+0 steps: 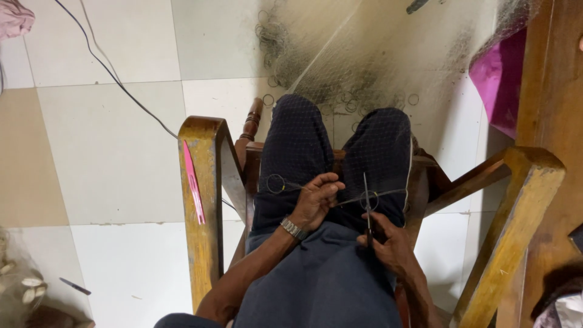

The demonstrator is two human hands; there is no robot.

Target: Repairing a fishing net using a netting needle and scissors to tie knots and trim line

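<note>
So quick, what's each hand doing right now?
Left hand: closed, pinching the fishing net beside a metal ring.
Right hand: closed on small scissors, blades pointing up at another ring.

A home room used for net mending

Pale tiled floor (109,152), a wooden armchair (203,200), and fishing net (376,54) with metal rings heaped at the upper middle of the frame.

Dark navy trousers (340,146); grey shirt (322,285); metal wristwatch (294,228); bare forearms
</note>
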